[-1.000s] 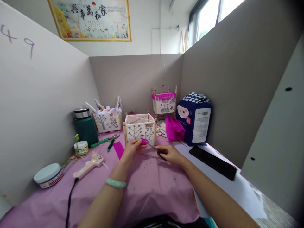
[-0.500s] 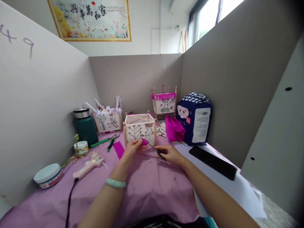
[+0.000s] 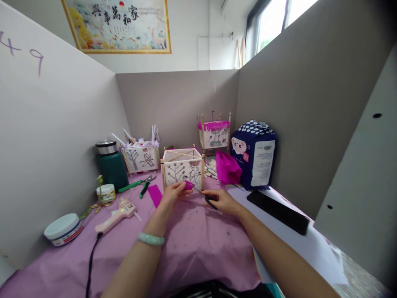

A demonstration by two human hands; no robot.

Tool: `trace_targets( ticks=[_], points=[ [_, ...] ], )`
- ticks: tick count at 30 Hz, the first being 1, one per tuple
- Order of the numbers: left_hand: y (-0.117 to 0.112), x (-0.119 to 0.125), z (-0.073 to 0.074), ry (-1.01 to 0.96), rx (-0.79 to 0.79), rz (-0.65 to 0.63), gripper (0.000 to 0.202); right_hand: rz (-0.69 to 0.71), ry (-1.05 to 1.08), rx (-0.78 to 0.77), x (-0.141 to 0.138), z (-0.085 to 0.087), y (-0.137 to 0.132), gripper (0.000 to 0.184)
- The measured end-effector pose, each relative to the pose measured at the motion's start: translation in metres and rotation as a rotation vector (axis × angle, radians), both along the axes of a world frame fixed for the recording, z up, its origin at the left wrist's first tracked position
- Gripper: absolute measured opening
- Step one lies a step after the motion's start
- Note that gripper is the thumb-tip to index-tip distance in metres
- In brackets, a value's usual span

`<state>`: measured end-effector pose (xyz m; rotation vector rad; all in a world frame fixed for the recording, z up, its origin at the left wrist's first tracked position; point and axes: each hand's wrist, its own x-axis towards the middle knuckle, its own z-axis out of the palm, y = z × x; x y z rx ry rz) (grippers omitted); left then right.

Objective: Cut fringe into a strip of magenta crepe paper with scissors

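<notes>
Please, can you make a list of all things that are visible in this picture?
Front lantern: 1, white with dark drawings, behind the hands.
Fringed lantern: 1, white and magenta, far back.
Left lantern: 1, white, back left.
Scissors: 1, black, in right hand.
Magenta paper piece: 1, in left hand.
Magenta paper strip: 1, on cloth.
Crumpled magenta paper: 1, beside package.
Glue gun: 1, pink, on cloth, left.
Green-handled pliers: 2, beside flask.
Flask: 1, green, back left.
Tubs: 2, white, left.
Package: 1, navy, back right.
Flat device: 1, black, on white paper, right.
Cloth: 1, purple, covering the table.
Left hand: 1, bare, jade bangle on wrist.
Right hand: 1, bare.
</notes>
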<state>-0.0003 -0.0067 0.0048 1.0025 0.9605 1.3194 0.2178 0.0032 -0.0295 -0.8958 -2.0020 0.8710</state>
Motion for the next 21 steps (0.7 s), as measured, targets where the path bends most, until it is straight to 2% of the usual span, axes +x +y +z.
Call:
trace_targets(
  ticks=[13, 21],
  points=[
    [0.0036, -0.001, -0.0029, 0.007, 0.007, -0.003, 0.015, -0.018, 0.004, 0.017, 0.0013, -0.0037, 0.0035, 0.046],
    [0.0019, 0.0003, 0.001, -0.007, -0.005, 0.0, 0.01, -0.034, -0.025, 0.05, 0.0025, -0.0054, 0.0063, 0.044]
  ],
)
